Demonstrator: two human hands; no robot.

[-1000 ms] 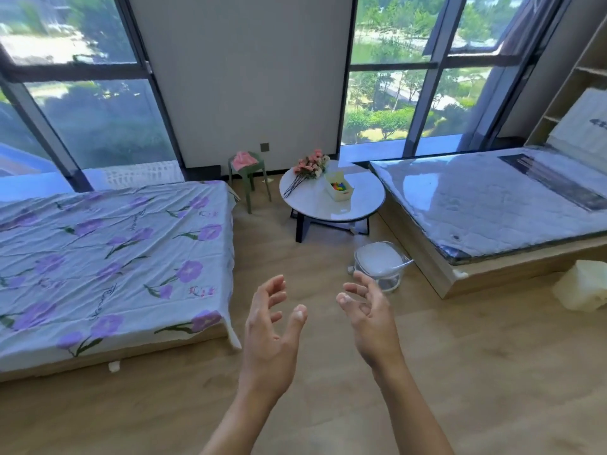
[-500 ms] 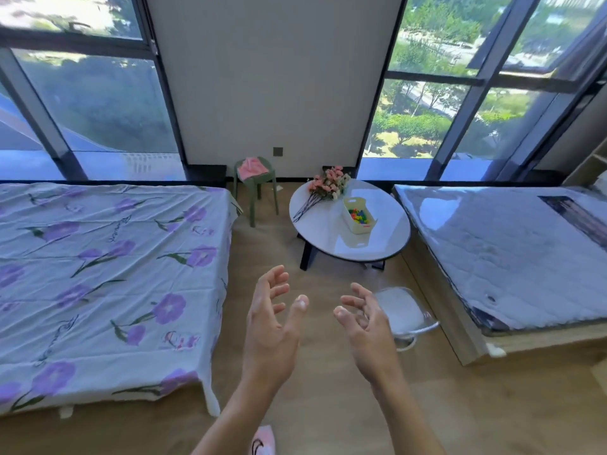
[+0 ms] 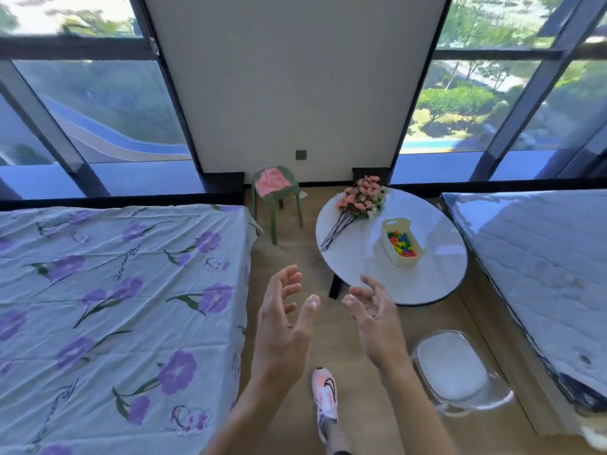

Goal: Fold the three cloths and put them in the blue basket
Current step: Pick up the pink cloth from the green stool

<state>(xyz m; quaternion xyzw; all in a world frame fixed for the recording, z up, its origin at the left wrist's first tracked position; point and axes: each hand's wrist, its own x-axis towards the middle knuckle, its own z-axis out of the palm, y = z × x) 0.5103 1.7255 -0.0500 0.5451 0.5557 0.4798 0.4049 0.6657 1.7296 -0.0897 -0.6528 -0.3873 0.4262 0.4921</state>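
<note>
A: Wooden flooring is seen between a bed with a purple-flowered sheet at left and a bare mattress at right.

B: Noted. Where are cloths located?

A: One pink cloth is laid on the green stool by the wall. Left hand and right hand are held above the floor, fingers spread, nothing grasped.

Glossy white round table — matt wooden floor — wrinkled cloth bedsheet.
</note>
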